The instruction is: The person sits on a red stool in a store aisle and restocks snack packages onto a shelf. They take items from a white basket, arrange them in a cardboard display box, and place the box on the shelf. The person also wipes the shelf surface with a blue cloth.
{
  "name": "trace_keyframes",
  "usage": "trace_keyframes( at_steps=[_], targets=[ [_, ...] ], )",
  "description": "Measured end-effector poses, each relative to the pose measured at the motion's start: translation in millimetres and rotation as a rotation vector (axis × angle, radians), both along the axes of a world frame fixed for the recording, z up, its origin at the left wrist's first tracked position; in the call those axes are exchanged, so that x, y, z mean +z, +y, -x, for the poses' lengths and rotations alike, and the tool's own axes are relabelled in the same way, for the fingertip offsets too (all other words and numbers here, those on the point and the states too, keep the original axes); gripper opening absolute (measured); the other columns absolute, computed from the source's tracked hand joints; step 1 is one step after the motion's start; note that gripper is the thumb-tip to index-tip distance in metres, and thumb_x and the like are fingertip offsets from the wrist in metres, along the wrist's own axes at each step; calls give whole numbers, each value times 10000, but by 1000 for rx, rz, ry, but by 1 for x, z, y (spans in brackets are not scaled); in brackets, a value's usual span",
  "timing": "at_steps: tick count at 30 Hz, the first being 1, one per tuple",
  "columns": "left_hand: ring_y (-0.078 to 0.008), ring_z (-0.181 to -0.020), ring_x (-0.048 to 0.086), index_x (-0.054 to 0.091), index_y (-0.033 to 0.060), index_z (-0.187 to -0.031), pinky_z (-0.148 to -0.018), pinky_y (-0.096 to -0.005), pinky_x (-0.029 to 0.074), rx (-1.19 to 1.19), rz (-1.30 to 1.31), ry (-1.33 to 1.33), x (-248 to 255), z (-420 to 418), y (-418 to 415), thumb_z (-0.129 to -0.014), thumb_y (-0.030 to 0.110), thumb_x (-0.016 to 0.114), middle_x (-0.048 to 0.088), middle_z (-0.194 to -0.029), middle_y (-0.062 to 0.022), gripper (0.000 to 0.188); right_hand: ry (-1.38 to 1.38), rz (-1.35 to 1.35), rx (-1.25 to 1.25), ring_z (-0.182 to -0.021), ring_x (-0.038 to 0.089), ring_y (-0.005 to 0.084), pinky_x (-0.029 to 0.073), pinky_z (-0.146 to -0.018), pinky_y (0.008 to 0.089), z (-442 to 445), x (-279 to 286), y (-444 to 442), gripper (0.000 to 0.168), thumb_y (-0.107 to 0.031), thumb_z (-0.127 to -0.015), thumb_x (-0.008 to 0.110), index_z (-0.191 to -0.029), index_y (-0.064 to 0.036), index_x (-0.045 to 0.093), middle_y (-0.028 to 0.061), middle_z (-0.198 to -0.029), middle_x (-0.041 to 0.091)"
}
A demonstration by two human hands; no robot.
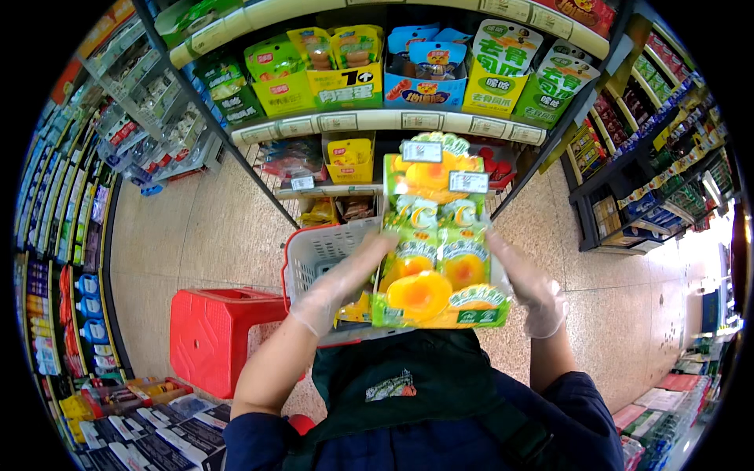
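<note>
Both my hands wear clear plastic gloves and hold a cardboard display box [439, 318] of peach snack pouches [465, 259] between them. My left hand [353, 259] grips its left side, and my right hand [512, 265] its right side. Two small price labels [422, 152] show on the upper part of the box. Beneath the box, partly hidden by it, is a grey plastic shopping basket [312, 265] with red trim. Some yellow packaging [356, 309] lies inside the basket.
Ahead stands a shelf rack [389, 120] with boxes of snack pouches, including a blue box [424, 88]. A red plastic stool [209, 335] stands at the left. Stacked cartons [159, 438] lie at the lower left. More stocked shelves [636, 171] line the right.
</note>
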State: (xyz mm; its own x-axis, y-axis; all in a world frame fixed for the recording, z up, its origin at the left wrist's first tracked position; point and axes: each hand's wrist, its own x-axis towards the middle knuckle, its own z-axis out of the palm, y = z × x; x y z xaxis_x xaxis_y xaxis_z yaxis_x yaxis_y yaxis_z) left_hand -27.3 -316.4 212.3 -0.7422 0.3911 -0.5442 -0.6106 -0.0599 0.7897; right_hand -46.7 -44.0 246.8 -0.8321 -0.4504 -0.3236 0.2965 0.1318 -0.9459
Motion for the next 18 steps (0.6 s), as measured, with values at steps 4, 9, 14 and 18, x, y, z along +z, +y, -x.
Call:
trace_keyframes(
  at_steps=[4, 9, 14, 18],
  targets=[
    [-139, -1003, 624, 464, 34, -1310, -844, -276, 509, 62, 82, 107, 42, 6, 17, -909, 468, 512, 595, -1205, -93, 593, 9, 72, -57, -1142, 578, 257, 455, -989, 335, -9, 25, 9, 729, -565, -955, 410, -1365, 39, 417, 197, -1277, 562],
    [-202, -1067, 571, 488, 70, -1304, -839, -376, 487, -127, 142, 123, 70, 12, 30, -893, 566, 450, 577, -1220, -97, 645, -11, 153, -185, -1103, 609, 254, 497, -942, 335, -22, 42, 14, 769, -592, -915, 476, -1359, 33, 423, 210, -1261, 568],
    [-278, -1006, 566, 463, 73, -1335, -835, -415, 489, -233, 186, 118, 45, 19, 40, -887, 622, 399, 567, -1220, -144, 711, 95, 181, -162, -1067, 632, 239, 535, -892, 344, -35, 43, 25, 769, -570, -896, 534, -1357, 36, 423, 207, -1232, 588],
    [-329, -1115, 538, 363, 65, -1402, -814, -455, 517, -288, 208, 98, 35, 25, 57, -898, 641, 360, 500, -1301, -184, 766, -94, 180, -183, -1047, 642, 225, 548, -863, 332, -23, 28, 53, 760, -559, -884, 566, -1334, 44, 456, 203, -1211, 603]
  ],
)
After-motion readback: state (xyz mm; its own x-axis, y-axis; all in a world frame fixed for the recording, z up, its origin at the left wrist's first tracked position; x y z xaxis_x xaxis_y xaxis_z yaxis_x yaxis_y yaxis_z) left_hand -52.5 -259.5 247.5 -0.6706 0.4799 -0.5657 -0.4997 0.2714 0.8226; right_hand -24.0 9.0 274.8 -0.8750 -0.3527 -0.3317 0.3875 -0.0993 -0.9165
